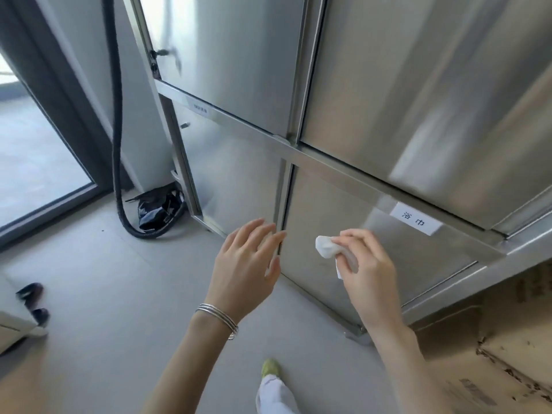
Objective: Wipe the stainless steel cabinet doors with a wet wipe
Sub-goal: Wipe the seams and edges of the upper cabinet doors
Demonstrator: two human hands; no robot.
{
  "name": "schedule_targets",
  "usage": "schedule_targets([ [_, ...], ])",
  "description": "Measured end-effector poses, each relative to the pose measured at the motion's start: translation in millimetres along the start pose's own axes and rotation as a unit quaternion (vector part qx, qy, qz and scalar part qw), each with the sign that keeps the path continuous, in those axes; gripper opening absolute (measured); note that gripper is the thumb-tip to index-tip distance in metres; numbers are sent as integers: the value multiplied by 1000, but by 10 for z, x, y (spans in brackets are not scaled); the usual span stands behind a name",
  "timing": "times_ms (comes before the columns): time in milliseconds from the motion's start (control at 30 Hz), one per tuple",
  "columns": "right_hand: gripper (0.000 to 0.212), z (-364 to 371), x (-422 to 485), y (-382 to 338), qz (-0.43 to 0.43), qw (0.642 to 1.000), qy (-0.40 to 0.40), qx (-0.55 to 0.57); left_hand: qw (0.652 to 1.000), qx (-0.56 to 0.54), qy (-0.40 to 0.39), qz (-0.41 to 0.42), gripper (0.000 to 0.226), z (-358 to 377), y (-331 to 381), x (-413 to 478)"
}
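A tall stainless steel cabinet fills the upper right, with two upper doors (pixel 239 64) and two lower doors (pixel 385 234) split by a horizontal rail. My right hand (pixel 366 264) pinches a crumpled white wet wipe (pixel 328 248) in front of the lower right door, under a white label (pixel 415 222). My left hand (pixel 248 267), fingers spread and holding nothing, reaches to the vertical seam between the lower doors, fingertips at the door edge. A silver bangle sits on my left wrist.
A black corrugated hose (pixel 118 138) hangs down left of the cabinet and curls on the grey floor beside a black bag (pixel 159 209). A glass door (pixel 35 156) stands at far left. Cardboard boxes (pixel 493 354) lie at lower right. My shoe (pixel 270 367) is below.
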State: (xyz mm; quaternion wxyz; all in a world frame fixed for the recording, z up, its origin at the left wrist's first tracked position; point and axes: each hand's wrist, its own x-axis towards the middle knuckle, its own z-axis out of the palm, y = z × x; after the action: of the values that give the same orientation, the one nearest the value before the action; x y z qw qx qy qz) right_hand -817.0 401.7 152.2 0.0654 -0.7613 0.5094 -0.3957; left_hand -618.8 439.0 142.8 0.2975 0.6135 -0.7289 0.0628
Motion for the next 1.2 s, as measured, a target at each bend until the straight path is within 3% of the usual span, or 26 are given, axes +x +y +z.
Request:
schedule_targets([
  [233, 30, 658, 779, -51, -64, 997, -17, -43, 997, 73, -26, -13, 40, 156, -767, 514],
  [433, 37, 1203, 1542, -93, -50, 999, -7, 20, 994, 97, -38, -14, 39, 176, -1369, 1163],
  [767, 29, 1896, 2491, -344, -64, 998, 5, 17, 992, 115, -48, 8, 38, 159, -2266, 1976],
  [1067, 27, 2835, 3042, -1143, -19, 999, 45, 15, 989, 118, -93, -11, 51, -110, -3542, 2342],
  [1200, 27, 3308, 3143, -1605, 6, 999, 51, 11, 990, 115, -79, 33, 53, -236, -4135, 2344],
])
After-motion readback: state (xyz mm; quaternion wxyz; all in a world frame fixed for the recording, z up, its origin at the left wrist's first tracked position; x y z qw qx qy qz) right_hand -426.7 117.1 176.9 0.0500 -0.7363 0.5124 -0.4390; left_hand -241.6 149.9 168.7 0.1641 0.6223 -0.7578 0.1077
